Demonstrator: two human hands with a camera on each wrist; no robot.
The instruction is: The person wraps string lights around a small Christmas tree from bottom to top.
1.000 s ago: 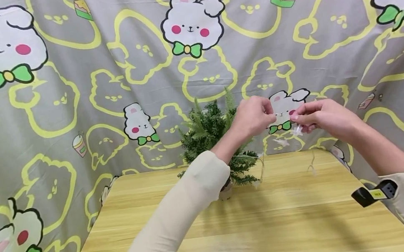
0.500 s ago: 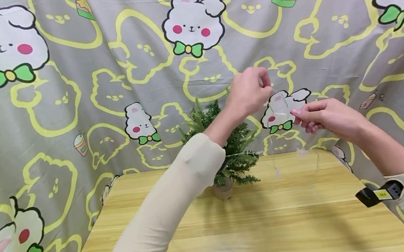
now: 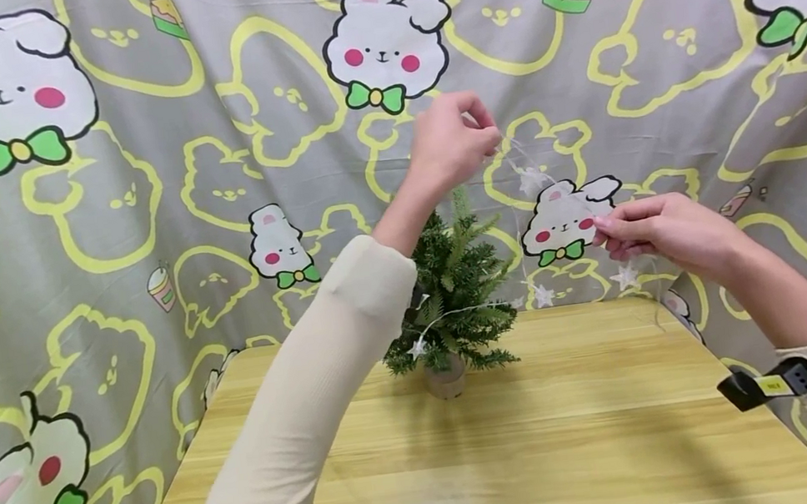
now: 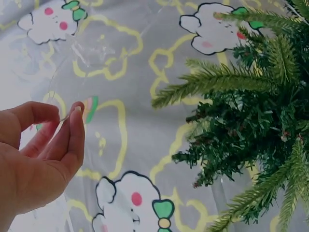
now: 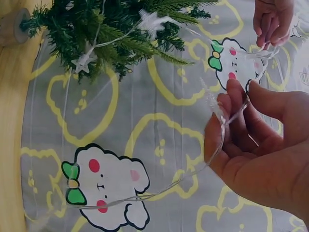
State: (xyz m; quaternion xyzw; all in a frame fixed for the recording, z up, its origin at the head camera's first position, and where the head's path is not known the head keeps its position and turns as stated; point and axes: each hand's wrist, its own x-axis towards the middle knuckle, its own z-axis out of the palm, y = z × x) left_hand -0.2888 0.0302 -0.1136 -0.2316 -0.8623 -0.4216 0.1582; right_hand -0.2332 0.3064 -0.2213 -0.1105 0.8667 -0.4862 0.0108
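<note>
A small artificial Christmas tree [image 3: 463,282] stands upright in a round base [image 3: 447,379] toward the back of the table. Clear star string lights [image 3: 532,181] run between both hands, and part of the strand lies across the lower branches, where one star [image 3: 417,349] hangs. My left hand [image 3: 451,135] is raised above and right of the treetop, pinching the wire between thumb and fingertips. Lower and farther right, my right hand [image 3: 673,231] pinches another stretch of the wire. In the right wrist view, doubled wire [image 5: 222,140] trails from the right fingers, with a star beside them.
The wooden table [image 3: 549,453] extends in front of the tree toward me. A grey patterned curtain [image 3: 391,26] hangs close behind the table and along its sides. A black wrist camera [image 3: 768,385] is strapped at the right sleeve.
My left hand has risen and moved left, drawing the string lights out from the right hand into a longer span. The right hand has shifted only slightly to the right.
</note>
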